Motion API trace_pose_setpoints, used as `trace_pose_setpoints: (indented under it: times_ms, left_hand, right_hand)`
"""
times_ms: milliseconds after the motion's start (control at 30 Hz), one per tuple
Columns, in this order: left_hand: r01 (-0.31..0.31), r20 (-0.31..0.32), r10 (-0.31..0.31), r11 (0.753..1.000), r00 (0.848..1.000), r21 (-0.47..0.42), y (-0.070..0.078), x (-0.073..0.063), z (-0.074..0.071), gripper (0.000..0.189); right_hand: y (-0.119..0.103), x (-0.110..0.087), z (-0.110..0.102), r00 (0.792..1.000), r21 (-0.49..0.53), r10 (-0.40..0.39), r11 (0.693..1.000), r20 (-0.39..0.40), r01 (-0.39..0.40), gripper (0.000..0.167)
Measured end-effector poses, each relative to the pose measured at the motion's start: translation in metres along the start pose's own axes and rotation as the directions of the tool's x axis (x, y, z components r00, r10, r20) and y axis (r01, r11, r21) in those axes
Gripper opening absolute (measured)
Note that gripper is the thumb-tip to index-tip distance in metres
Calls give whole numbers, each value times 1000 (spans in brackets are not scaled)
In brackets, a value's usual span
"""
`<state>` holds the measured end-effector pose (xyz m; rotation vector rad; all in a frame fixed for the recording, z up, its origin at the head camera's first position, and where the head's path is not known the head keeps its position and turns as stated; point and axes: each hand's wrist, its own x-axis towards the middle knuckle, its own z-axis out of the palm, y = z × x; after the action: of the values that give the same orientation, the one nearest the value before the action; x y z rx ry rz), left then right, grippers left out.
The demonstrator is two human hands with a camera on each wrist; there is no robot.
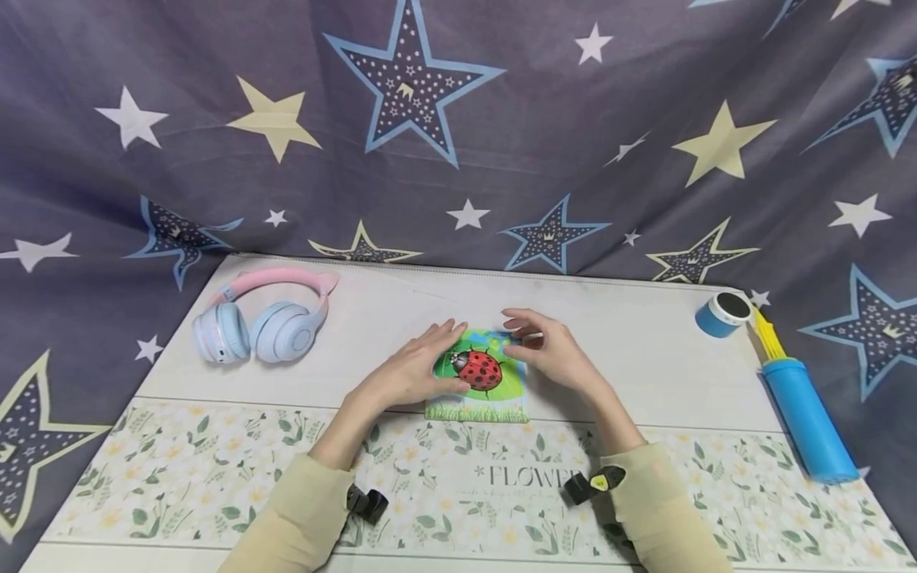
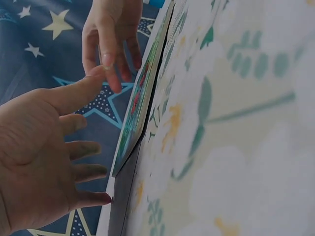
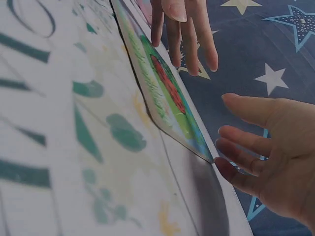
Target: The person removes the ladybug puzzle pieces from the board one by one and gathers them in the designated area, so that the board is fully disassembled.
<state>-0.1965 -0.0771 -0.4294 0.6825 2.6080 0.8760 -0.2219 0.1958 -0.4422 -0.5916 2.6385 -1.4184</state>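
A flat square board (image 1: 494, 410) with a red, black-spotted ladybug on a green leaf lies on the table in front of me. My left hand (image 1: 411, 372) is at its left side, fingers spread and thumb reaching over the picture. In the left wrist view, that hand's fingers are apart and nothing sits between them. On the other side, my right hand (image 1: 552, 350) is at the board's far right corner with fingers loosely bent. The right wrist view shows a fingertip of the right hand (image 3: 275, 152) right at the board's corner.
Pink and blue headphones (image 1: 282, 326) rest at the left. A small blue and white cylinder with a dark top (image 1: 722, 314) stands back right, with a blue pump (image 1: 809, 418) with a yellow end near the right edge. A floral strip (image 1: 401, 493) crosses the table; a starry curtain (image 1: 544, 159) hangs behind.
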Motion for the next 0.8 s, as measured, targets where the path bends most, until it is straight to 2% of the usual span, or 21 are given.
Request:
trace_pose_setpoints:
  times_ms: [233, 367, 500, 800]
  left_hand:
    - [15, 75, -13, 1000, 997, -27, 5, -2, 1, 97]
    - [39, 107, -41, 999, 993, 21, 6, -2, 4, 96]
    - [34, 109, -41, 997, 993, 72, 7, -2, 8, 95]
    - [18, 99, -30, 992, 995, 122, 6, -3, 12, 94]
  right_hand:
    - [-1, -1, 4, 999, -76, 25, 997, 41, -21, 60]
    - [-1, -2, 5, 996, -108, 57, 993, 67, -49, 58]
    - [-1, -1, 6, 995, -133, 74, 989, 67, -64, 55]
    - [-6, -2, 5, 994, -236, 98, 968, 43, -85, 49]
